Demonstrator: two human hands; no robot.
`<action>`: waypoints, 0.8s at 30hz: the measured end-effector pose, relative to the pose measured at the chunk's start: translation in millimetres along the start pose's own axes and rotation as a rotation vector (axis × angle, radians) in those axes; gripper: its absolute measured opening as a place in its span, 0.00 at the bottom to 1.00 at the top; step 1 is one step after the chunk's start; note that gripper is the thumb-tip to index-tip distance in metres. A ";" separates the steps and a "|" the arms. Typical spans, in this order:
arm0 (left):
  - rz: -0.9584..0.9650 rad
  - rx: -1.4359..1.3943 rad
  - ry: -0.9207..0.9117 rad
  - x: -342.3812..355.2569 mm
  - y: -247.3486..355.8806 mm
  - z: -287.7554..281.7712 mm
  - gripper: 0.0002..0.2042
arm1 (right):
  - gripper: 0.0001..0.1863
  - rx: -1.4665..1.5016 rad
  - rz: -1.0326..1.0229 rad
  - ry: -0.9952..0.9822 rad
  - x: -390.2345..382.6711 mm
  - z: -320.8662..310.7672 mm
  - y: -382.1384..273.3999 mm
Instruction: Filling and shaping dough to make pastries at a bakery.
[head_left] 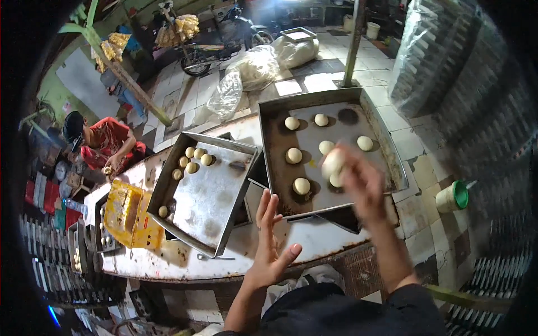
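Observation:
My right hand (364,182), smeared by motion, is over the large metal tray (267,151) at the right of the table. At its fingertips is a round, pale dough ball (333,162), also blurred. Several more dough balls lie spaced apart on this tray, such as one dough ball (302,186) at its near left and another dough ball (365,143) at its right. Just off the tray's near left corner, my left hand (272,252) is raised with fingers stretched and thumb apart, holding nothing. Behind my right hand, part of another ball is hidden.
Left of it, a tilted smaller tray (207,196) carries several smaller dough balls. Beyond stands a yellow plastic container (124,215). A spoon-like utensil (216,257) lies near the table edge. Across the table, a person in red (112,143) handles a small piece. A pail (448,197) stands right.

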State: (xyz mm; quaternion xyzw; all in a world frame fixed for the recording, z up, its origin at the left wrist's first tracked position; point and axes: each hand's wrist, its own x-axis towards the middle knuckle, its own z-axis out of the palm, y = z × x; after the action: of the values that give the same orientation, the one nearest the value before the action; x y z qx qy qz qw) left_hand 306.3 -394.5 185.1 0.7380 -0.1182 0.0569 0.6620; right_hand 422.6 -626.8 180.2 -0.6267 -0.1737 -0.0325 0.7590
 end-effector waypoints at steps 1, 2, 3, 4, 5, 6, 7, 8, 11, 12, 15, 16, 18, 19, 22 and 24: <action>-0.007 0.116 0.004 8.5 5.5 -1.0 0.43 | 0.21 -0.372 -0.212 0.151 46.5 -16.5 -9.6; -0.019 0.116 0.019 13.1 1.1 -4.2 0.43 | 0.21 -0.679 -0.389 0.307 88.3 -45.3 12.6; -0.034 0.219 -0.032 14.9 -5.2 -9.0 0.38 | 0.23 -1.069 -0.709 0.382 133.1 -75.8 28.4; -0.061 0.332 -0.073 10.8 -7.1 -14.1 0.34 | 0.25 -1.115 -0.600 0.256 166.7 -102.7 60.8; -0.073 0.323 -0.055 8.2 -2.0 -15.6 0.27 | 0.25 -1.354 -0.143 -0.017 179.3 -144.6 87.1; -0.089 0.345 -0.056 -1.4 -6.2 -22.4 0.26 | 0.23 -1.458 0.206 -0.485 194.6 -178.1 94.6; -0.116 0.383 -0.041 -18.3 -12.3 -38.6 0.25 | 0.21 -1.539 0.164 -0.432 193.8 -166.6 96.9; -0.152 0.519 -0.006 -41.6 -15.3 -53.3 0.24 | 0.20 -1.471 -0.179 -0.291 188.8 -133.2 88.5; -0.466 0.416 0.257 -112.1 -29.4 -95.2 0.19 | 0.14 -1.219 -0.412 -0.022 140.9 -15.2 35.6; -0.579 0.409 0.277 -128.8 -36.5 -107.2 0.19 | 0.11 -1.062 -0.429 -0.062 120.3 16.2 28.7; -0.734 0.572 0.231 -193.8 -69.5 -149.9 0.20 | 0.07 -0.501 -0.096 -0.366 29.5 134.3 29.2; -0.832 0.609 0.189 -206.1 -77.2 -166.7 0.20 | 0.06 -0.418 0.107 -0.580 -1.8 172.2 30.1; -0.947 0.643 0.161 -236.6 -101.5 -208.2 0.23 | 0.08 -0.360 0.131 -0.950 -52.9 255.3 51.6; -0.963 0.667 0.206 -250.1 -115.6 -228.5 0.23 | 0.12 -0.342 0.189 -1.097 -80.7 288.3 79.6; -1.097 0.869 0.190 -271.0 -118.7 -295.5 0.22 | 0.22 -0.814 0.064 -1.073 -135.5 356.5 150.3; -1.128 0.879 0.247 -286.6 -117.0 -340.8 0.22 | 0.22 -1.048 0.034 -0.970 -156.0 378.5 205.5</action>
State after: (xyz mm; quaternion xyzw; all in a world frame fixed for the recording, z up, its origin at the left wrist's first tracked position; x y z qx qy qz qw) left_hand 83.5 -17.4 43.4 0.8727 0.3898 -0.1678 0.2414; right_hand 246.8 -245.0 -2.1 -0.8554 -0.4434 0.1827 0.1955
